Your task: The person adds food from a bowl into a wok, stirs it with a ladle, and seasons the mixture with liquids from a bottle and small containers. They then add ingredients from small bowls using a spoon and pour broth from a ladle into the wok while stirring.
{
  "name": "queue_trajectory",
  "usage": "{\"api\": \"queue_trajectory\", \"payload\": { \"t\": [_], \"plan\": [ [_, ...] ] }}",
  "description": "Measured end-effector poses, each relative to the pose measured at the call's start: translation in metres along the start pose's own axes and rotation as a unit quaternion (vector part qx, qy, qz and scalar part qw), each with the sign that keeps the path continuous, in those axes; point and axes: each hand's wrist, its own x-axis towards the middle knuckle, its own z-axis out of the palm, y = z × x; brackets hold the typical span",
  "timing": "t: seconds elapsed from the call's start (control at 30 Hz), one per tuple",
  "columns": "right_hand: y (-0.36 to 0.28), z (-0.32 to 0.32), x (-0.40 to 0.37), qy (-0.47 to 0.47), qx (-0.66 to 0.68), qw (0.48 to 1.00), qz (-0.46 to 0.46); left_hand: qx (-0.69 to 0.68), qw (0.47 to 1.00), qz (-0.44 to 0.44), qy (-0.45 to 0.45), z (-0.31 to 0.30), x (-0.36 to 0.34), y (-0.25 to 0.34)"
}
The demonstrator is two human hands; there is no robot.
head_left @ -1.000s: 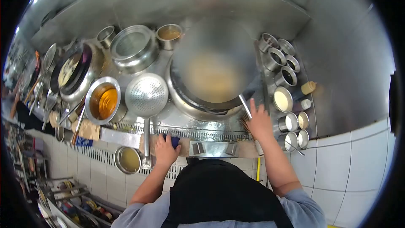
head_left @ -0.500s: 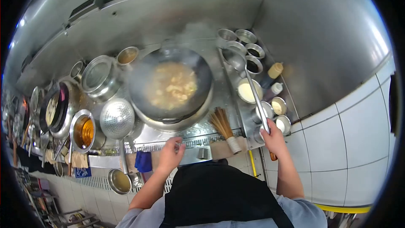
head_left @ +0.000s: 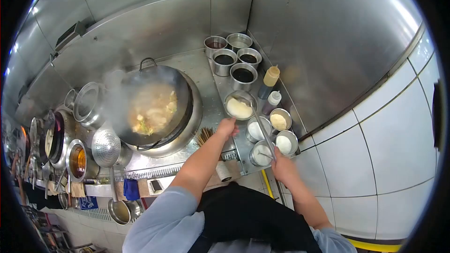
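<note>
My right hand (head_left: pixel 282 167) grips the long handle of a metal ladle (head_left: pixel 262 126), whose bowl end sits in a metal pot (head_left: pixel 226 108) of creamy white liquid. Beside the near-left rim of that pot is my left hand (head_left: pixel 228 129), its fingers curled. Whether it touches the rim, or holds anything, I cannot make out. Left of my hands, a steaming wok (head_left: pixel 180 112) of food in pieces (head_left: pixel 154 107) tilts over a round burner ring. A bamboo brush (head_left: pixel 206 136) lies partly hidden under my left forearm.
Several metal pots of dark sauces (head_left: pixel 243 76) and white or yellowish powders (head_left: pixel 284 143) crowd the right counter. Squeeze bottles (head_left: pixel 269 82) line the wall. A perforated strainer (head_left: pixel 106 149), a bowl of amber oil (head_left: pixel 78 160) and a lidded pot (head_left: pixel 89 105) stand left.
My left hand has moved right, from the counter's front edge to the creamy pot. The ladle's bowl has come down into that pot. My view has shifted right, and the wok appears more tilted.
</note>
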Motion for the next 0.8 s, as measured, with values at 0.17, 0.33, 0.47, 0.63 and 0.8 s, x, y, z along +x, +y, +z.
{"api": "queue_trajectory", "payload": {
  "t": [0.17,0.33,0.47,0.63,0.8],
  "plan": [
    [0.002,-0.008,0.008,-0.006,-0.023,0.999,-0.021,-0.051,0.994,-0.091,0.030,0.014,0.036,-0.005],
    [0.020,0.002,0.007,0.001,-0.007,0.998,-0.063,-0.123,0.985,-0.101,0.068,0.029,0.034,-0.004],
    [0.014,-0.001,0.014,0.011,-0.009,0.999,-0.044,-0.144,0.984,-0.090,0.059,0.033,0.038,-0.012],
    [0.026,-0.010,0.009,-0.003,-0.001,0.997,-0.073,-0.152,0.981,-0.093,0.079,0.031,0.041,-0.013],
    [0.019,-0.001,0.021,0.007,-0.063,0.997,-0.051,-0.133,0.984,-0.094,0.071,0.031,0.032,0.003]
  ]
}}
